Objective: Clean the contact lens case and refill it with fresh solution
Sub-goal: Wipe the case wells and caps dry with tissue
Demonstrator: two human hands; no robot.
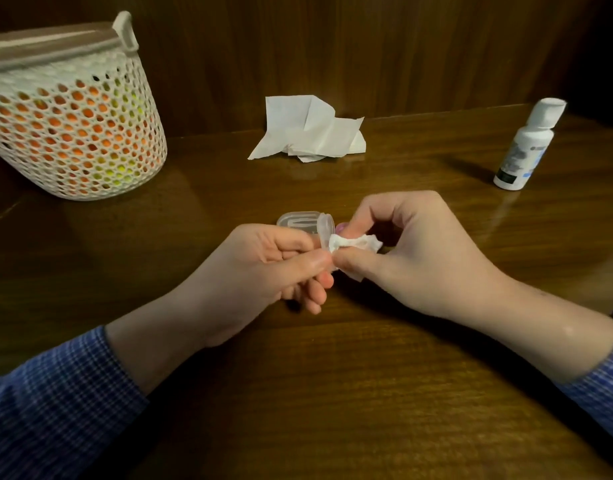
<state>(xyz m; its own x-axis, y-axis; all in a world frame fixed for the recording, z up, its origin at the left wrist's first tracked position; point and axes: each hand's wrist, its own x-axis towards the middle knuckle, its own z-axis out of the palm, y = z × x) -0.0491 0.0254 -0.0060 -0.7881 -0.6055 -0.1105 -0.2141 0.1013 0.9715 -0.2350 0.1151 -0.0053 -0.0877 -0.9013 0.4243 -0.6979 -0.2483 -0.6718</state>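
Above the desk (332,393), the left hand (274,268) kept a curled grip on the clear case (307,223), lid open. The right hand (412,251) pinched a tissue wad (353,243) against the case. The bottle (526,147) stood well right.

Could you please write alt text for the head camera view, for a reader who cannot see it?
Left hand holds a small clear plastic contact lens case while the right hand pinches a twisted white tissue scrap against it, above a dark wooden table. Behind stand a white mesh basket, crumpled white tissue and a white solution bottle.
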